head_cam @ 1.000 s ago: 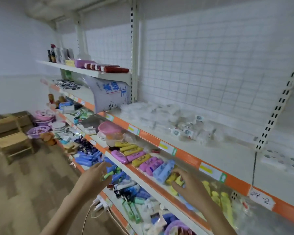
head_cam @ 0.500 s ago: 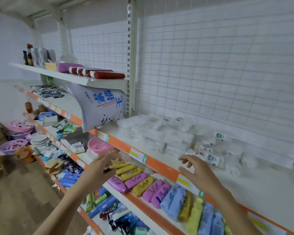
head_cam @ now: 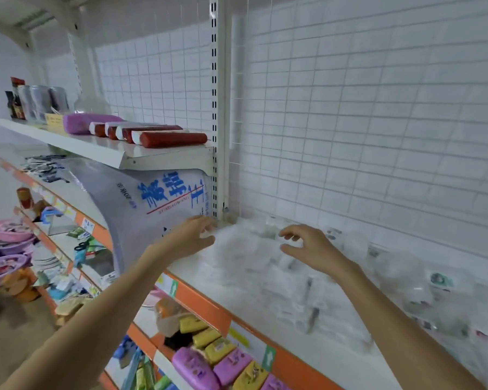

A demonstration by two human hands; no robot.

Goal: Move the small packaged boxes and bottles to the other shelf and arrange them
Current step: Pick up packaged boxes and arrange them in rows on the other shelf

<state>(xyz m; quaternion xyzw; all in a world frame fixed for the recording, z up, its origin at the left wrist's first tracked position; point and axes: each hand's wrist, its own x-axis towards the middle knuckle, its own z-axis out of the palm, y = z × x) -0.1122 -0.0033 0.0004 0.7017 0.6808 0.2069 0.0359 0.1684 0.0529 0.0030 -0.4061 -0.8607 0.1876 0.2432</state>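
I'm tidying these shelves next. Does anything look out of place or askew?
Yes: a big white sack with blue print is wedged tilted under the upper shelf, bulging past the edge, unlike the neat red rolls above.

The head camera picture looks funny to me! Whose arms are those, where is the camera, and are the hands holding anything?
The camera sits on a person's head and looks forward and down, so you see what that person sees. That is why two bare arms stretch out from the bottom of the picture. There is no robot here.

The left hand and the right hand reach over a white shelf with an orange edge. Their fingers are loosely spread and hold nothing yet.

On that shelf lies a blurry heap of small clear packets; I cannot make out what is inside them. Beside the left hand stands a big white sack with blue writing. Above it, a higher shelf carries dark red tubes. Below, pink and yellow packs lie in rows.
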